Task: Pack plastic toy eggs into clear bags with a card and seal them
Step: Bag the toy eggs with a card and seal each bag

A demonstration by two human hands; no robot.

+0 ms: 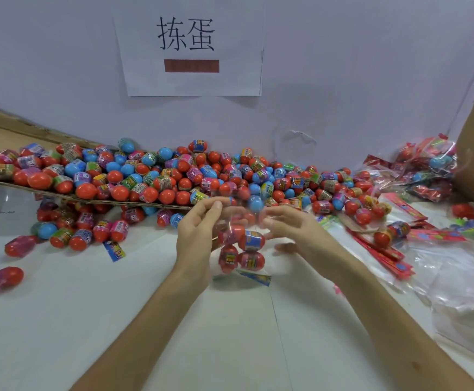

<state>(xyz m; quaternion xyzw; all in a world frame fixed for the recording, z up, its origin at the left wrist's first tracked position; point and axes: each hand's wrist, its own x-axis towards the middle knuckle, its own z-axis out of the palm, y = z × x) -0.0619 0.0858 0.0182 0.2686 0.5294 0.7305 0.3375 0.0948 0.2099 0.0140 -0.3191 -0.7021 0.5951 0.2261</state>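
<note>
Four or so eggs sat in a clear bag (241, 251) hanging above the surface (145, 306). The left hand (199, 235) pinched its top; the right hand's (289, 230) grip was too blurred to tell. I judged the bag unsealed. A few finished bags (427, 165) lay far right, and the loose egg heap (173, 176) was large.

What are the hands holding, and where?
A clear bag with toy eggs inside; the left hand and right hand hold it near its top.

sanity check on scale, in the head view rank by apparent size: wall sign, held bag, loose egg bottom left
1. wall sign, largest
2. held bag
3. loose egg, smallest
No near ties.
</note>
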